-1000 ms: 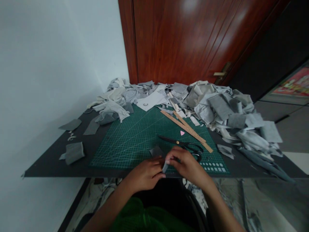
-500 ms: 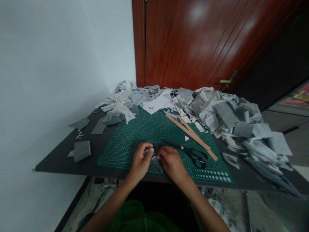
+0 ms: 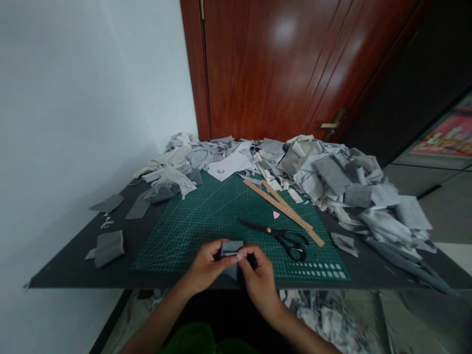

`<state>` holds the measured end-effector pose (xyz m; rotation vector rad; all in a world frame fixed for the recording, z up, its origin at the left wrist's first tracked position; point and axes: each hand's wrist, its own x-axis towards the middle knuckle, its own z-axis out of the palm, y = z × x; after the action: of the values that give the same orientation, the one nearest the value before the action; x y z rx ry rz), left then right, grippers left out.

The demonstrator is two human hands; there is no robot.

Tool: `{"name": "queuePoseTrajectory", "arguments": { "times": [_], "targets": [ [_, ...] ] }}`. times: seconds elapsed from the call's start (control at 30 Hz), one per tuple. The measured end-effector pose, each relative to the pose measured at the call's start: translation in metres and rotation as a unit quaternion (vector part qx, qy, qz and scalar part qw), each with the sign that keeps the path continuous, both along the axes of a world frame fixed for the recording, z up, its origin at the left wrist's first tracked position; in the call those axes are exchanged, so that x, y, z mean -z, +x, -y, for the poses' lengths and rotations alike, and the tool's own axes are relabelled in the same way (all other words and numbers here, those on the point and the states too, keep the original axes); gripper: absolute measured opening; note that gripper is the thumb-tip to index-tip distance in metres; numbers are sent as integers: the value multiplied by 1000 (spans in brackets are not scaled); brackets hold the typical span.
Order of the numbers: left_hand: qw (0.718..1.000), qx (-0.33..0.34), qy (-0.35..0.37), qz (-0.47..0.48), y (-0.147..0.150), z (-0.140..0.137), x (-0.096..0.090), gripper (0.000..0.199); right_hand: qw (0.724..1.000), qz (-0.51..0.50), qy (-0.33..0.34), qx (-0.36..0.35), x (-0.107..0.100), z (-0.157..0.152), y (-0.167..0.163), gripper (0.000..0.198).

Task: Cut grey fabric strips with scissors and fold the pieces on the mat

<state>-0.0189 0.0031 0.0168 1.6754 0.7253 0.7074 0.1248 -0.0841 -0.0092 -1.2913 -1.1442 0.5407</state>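
Observation:
A small piece of grey fabric (image 3: 232, 247) is held up between my two hands over the near edge of the green cutting mat (image 3: 206, 206). My left hand (image 3: 207, 265) is closed on its left side, thumb in front. At its right side my right hand (image 3: 258, 271) pinches the edge, and the fingertips of both hands nearly meet. Part of the fabric hangs below the fingers. Black-handled scissors (image 3: 282, 233) lie to the right of my right hand, blades pointing left. Just beyond them is a pink triangular piece of chalk (image 3: 276, 215).
Two wooden rulers (image 3: 283, 206) lie crossed on the mat's right side. Heaps of grey and white fabric scraps (image 3: 332, 174) line the back and right of the table. A white paper (image 3: 228, 165) lies at the back. Loose grey pieces (image 3: 109, 248) are on the left.
The grey fabric has come up from the mat and is now stretched between both hands, which have drawn closer together. The view has shifted a little.

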Motion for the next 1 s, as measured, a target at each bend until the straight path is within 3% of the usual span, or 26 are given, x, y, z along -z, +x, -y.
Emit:
{"name": "queuePoseTrajectory", "arguments": {
  "times": [0.2, 0.33, 0.47, 0.63, 0.73, 1.0],
  "targets": [
    [997, 62, 18, -31, -5, 1, 0, 42, 998, -49, 35, -1, 18, 26, -21, 5],
    [994, 98, 19, -52, -2, -5, 2, 49, 998, -63, 18, 5, 22, 27, -19, 6],
    [994, 98, 1, -51, 11, -17, 3, 52, 997, -79, -22, -11, 5, 9, 1, 13],
    [999, -14, -27, 18, 32, -24, 5, 50, 997, -60, -15, -38, -19, -42, 35, 14],
    [999, -27, -21, 32, 34, -21, 7, 50, 994, -68, -7, -89, -23, -60, 44, 14],
    [999, 21, -42, 9, 23, -22, 5, 48, 990, -86, -3, -116, -14, -52, 45, 9]
  ]
}}
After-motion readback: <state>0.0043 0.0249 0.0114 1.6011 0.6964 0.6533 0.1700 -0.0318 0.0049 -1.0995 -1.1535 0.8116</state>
